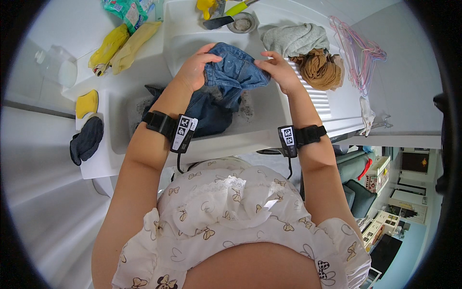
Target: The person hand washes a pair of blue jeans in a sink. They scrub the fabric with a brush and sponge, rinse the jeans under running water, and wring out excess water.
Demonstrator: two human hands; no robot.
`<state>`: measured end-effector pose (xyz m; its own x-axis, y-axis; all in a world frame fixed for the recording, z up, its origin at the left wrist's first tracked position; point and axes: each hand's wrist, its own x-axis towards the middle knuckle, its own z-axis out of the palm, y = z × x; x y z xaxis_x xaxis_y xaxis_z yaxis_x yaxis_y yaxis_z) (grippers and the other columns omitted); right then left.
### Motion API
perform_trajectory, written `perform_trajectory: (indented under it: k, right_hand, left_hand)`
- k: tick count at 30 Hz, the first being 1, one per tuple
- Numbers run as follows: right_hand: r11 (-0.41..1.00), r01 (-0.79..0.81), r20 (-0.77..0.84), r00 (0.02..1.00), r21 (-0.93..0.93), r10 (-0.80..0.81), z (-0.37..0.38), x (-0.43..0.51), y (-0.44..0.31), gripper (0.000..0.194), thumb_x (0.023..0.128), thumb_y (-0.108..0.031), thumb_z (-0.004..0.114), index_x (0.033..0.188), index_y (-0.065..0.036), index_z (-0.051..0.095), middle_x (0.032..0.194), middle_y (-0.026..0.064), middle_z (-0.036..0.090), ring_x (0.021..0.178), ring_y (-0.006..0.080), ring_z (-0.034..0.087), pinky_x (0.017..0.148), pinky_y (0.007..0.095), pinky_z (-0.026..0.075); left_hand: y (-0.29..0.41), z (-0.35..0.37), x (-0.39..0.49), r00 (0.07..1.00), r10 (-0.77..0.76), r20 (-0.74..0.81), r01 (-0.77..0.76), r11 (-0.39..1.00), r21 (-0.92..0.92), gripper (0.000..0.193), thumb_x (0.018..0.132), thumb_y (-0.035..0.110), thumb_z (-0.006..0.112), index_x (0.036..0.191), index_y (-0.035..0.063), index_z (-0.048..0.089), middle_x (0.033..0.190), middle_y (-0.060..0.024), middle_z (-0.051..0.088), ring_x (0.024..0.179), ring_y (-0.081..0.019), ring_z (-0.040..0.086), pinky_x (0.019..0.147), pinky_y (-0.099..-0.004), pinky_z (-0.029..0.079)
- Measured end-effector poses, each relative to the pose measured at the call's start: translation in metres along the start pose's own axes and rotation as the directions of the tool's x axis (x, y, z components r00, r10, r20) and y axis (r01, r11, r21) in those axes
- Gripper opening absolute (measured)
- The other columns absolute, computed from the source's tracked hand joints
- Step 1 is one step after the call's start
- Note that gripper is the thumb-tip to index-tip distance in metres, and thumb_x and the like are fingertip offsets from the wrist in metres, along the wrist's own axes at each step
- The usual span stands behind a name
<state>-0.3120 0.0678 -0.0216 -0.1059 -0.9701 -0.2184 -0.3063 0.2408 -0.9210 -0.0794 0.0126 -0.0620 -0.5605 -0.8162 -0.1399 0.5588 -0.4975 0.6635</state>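
Note:
A blue denim garment (pixel 234 68) is held up over a white laundry sink (pixel 267 108), its darker lower part lying in soapy water. My left hand (pixel 198 67) grips its upper left edge, thumb on top of the cloth. At the garment's right edge is my right hand (pixel 279 70), thumb and fingertips pinching the denim. Just right of that hand, a grey cloth (pixel 296 38) and a bunched brown cloth (pixel 321 70) rest on the ribbed washboard side of the sink.
Behind the sink are a green-handled brush (pixel 236 9), a drain strainer (pixel 242 23) and a yellow faucet attachment (pixel 205 7). Yellow gloves (pixel 133 47), a sponge (pixel 87 103) and a dark cloth (pixel 86 139) lie left. Pink and blue hangers (pixel 361 54) stand right.

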Motion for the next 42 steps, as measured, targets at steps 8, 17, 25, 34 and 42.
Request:
perform_trajectory:
  k: [8, 17, 25, 34, 42]
  right_hand:
    - [0.935, 0.232, 0.263, 0.951, -0.269, -0.161, 0.038, 0.006, 0.000, 0.060, 0.067, -0.031, 0.077, 0.111, 0.004, 0.056, 0.095, 0.0190, 0.064, 0.087, 0.0237, 0.063, 0.075, 0.0314, 0.049]
    - [0.914, -0.087, 0.211, 0.977, 0.397, 0.001, 0.036, 0.008, 0.003, 0.023, 0.076, 0.000, 0.057, 0.099, 0.000, 0.058, 0.087, 0.0059, 0.063, 0.078, 0.0157, 0.060, 0.071, 0.0263, 0.049]
    - [0.738, -0.216, 0.227, 0.970, 0.639, 0.087, 0.027, 0.007, 0.017, 0.026, 0.079, -0.002, 0.054, 0.105, 0.000, 0.055, 0.097, 0.0098, 0.062, 0.083, 0.0201, 0.062, 0.076, 0.0324, 0.053]
    - [0.689, -0.236, 0.272, 0.960, 0.686, 0.059, 0.021, 0.002, 0.018, 0.028, 0.084, -0.012, 0.060, 0.108, 0.001, 0.055, 0.100, 0.0105, 0.063, 0.088, 0.0215, 0.063, 0.080, 0.0347, 0.052]
    - [0.667, -0.224, 0.296, 0.955, 0.710, 0.005, 0.016, 0.004, 0.021, 0.029, 0.086, -0.013, 0.058, 0.111, 0.001, 0.053, 0.102, 0.0106, 0.063, 0.089, 0.0214, 0.064, 0.081, 0.0350, 0.053]
  left_hand:
    - [0.002, 0.014, -0.006, 0.985, -0.035, 0.169, -0.023, 0.944, 0.329, 0.050, 0.074, 0.000, 0.062, 0.121, -0.0010, 0.047, 0.107, -0.0090, 0.057, 0.097, -0.0189, 0.057, 0.085, -0.0309, 0.047]
    - [-0.023, -0.029, 0.005, 0.976, 0.107, -0.188, 0.137, 0.363, 0.921, 0.052, 0.064, 0.018, 0.073, 0.109, -0.0002, 0.056, 0.098, -0.0123, 0.061, 0.093, -0.0233, 0.060, 0.080, -0.0333, 0.047]
    - [-0.031, -0.036, 0.000, 0.951, -0.268, -0.154, 0.273, 0.962, 0.012, 0.024, 0.077, 0.012, 0.062, 0.100, 0.0037, 0.058, 0.091, -0.0114, 0.064, 0.079, -0.0251, 0.062, 0.075, -0.0380, 0.051]
    - [-0.019, -0.016, -0.010, 0.984, -0.178, 0.001, 0.177, 0.974, -0.139, 0.023, 0.083, 0.008, 0.058, 0.106, 0.0047, 0.055, 0.095, -0.0065, 0.063, 0.083, -0.0176, 0.062, 0.075, -0.0286, 0.051]
    - [-0.011, -0.014, -0.014, 0.987, -0.160, -0.015, 0.159, 0.987, -0.035, 0.032, 0.083, 0.009, 0.060, 0.114, 0.0061, 0.051, 0.101, -0.0027, 0.061, 0.084, -0.0119, 0.059, 0.074, -0.0230, 0.048]
